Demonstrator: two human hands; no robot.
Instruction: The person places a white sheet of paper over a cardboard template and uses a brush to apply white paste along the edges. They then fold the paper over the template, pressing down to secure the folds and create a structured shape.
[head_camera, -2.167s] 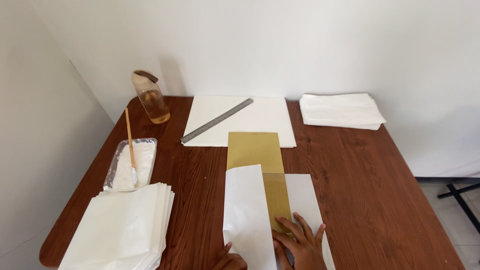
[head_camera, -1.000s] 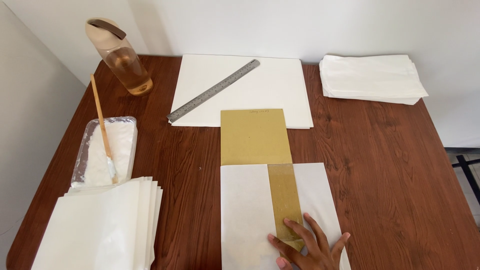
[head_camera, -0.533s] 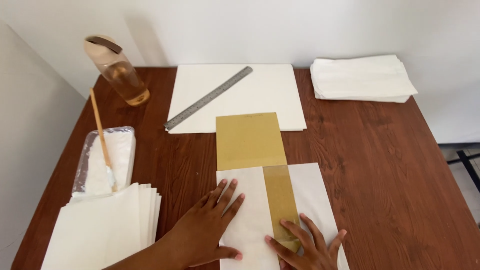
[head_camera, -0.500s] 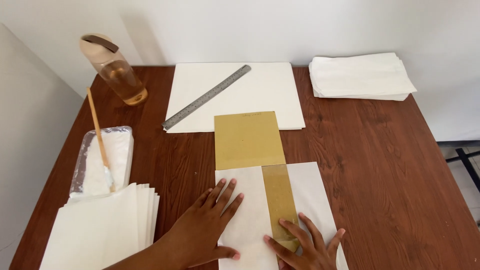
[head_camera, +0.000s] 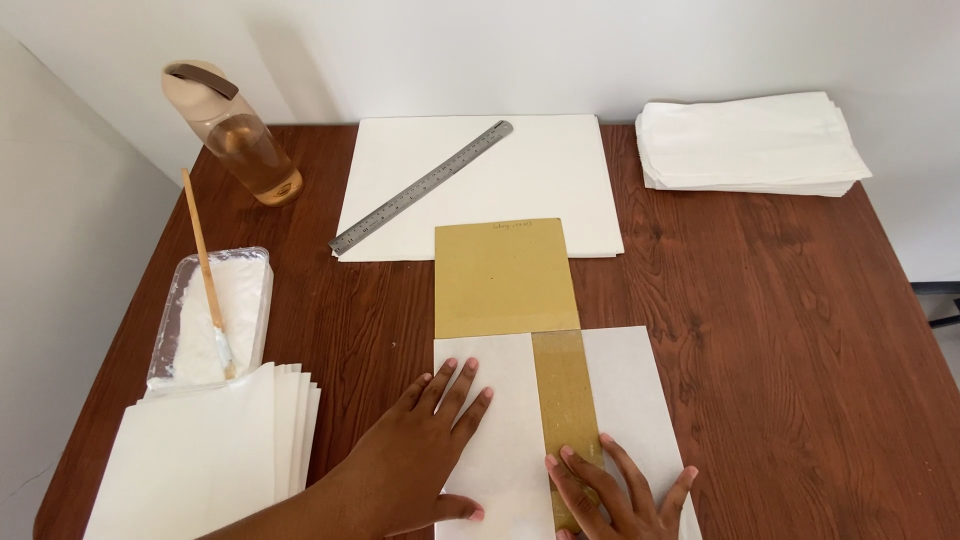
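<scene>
Presently our left hand (head_camera: 420, 455) and right hand (head_camera: 615, 495) press flat, fingers spread and grasping nothing, on the white sheet (head_camera: 505, 450) folded over the tan template (head_camera: 505, 275) near the worktop (head_camera: 780, 300) edge; uneven pressure could skew the fold.

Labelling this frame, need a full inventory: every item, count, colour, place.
table: 1, dark brown wood, fills the view
white sheet: 1, white, near edge, folded around the card
card: 1, gold-brown, centre, strip showing between the folded flaps
board: 1, white, far centre
ruler: 1, grey metal, diagonal on the board
bottle: 1, clear with beige cap, far left
tray: 1, clear, white paste inside, left
brush: 1, wooden handle, resting in the tray
near stack: 1, white sheets, near left
far stack: 1, white, far right
left hand: flat on the left flap
right hand: flat on the strip and right flap
</scene>
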